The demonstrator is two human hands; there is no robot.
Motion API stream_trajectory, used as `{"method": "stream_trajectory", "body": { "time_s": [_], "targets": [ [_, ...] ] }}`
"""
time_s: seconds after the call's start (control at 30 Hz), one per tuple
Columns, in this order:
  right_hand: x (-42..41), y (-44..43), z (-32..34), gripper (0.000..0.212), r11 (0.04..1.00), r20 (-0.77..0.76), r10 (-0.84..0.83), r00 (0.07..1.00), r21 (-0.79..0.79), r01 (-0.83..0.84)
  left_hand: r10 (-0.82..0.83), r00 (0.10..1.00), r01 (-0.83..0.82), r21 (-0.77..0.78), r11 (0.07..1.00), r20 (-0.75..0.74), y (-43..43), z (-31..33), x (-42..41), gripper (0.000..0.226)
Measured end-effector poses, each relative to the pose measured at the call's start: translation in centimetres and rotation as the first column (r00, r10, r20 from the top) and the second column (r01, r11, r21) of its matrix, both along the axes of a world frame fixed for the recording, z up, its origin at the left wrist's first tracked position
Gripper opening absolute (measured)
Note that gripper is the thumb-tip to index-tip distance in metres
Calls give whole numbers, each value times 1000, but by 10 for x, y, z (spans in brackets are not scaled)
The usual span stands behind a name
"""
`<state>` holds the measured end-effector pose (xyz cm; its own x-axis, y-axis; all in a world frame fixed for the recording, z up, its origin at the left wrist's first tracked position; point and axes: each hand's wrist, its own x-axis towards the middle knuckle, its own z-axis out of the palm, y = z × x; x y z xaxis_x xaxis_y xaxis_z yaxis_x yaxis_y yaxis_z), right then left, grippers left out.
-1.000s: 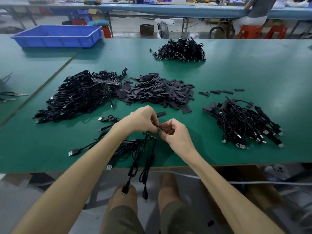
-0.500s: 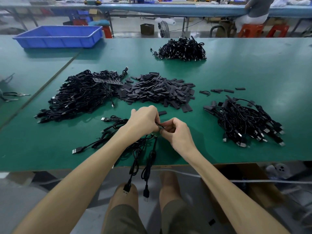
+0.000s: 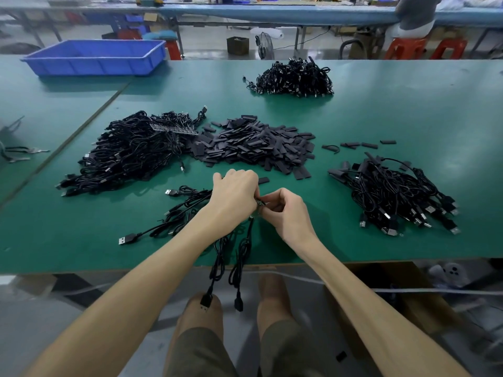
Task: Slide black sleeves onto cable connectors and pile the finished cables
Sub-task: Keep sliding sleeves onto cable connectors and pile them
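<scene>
Thin black cables [image 3: 243, 253], looped and ending in black USB plugs, are gripped in the curled fingers of the left hand [image 3: 235, 198], just in front of the sleeve heap [image 3: 253, 145]. A small dark connector end [image 3: 260, 204] is pinched by the right hand [image 3: 285, 213]. Sleeved cables [image 3: 394, 197] are piled right of the heap.

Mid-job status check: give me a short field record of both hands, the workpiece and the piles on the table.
left hand: grips cable bundle near front edge of table
right hand: pinches connector end, beside left hand
sleeve on connector: cannot tell, fingers hide it
cable bundle: two plug ends hang below table edge
sleeve pile: centre, behind hands
left cable heap: largest, touching sleeve pile
right cable heap: right of hands, apart
far cable heap: centre back
blue tray: far left
</scene>
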<state>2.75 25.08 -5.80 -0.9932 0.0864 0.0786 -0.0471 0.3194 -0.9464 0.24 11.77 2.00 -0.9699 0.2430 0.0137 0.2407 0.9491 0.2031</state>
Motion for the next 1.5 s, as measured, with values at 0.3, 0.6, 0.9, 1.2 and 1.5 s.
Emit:
{"method": "stream_trajectory", "body": {
  "time_s": [0.3,0.6,0.9,1.2,1.5],
  "targets": [
    [-1,0,-3,15,1000,-5,-4,1000,14,4,16,997,-19,-42,999,-78,3,-2,6,18],
    [-1,0,-4,17,1000,-21,-21,1000,5,21,-7,984,-12,-106,994,-178,7,-12,10,15],
    [3,-1,2,14,1000,-10,-8,1000,7,8,-34,997,40,94,995,-65,-12,-13,-4,10],
    [4,-1,3,12,998,-24,-28,999,-49,27,-8,995,19,104,994,-103,-30,-20,-17,16],
    [5,3,3,13,948,-42,-193,980,-267,176,12,969,-45,-128,991,-247,-66,-36,-28,15]
  ]
}}
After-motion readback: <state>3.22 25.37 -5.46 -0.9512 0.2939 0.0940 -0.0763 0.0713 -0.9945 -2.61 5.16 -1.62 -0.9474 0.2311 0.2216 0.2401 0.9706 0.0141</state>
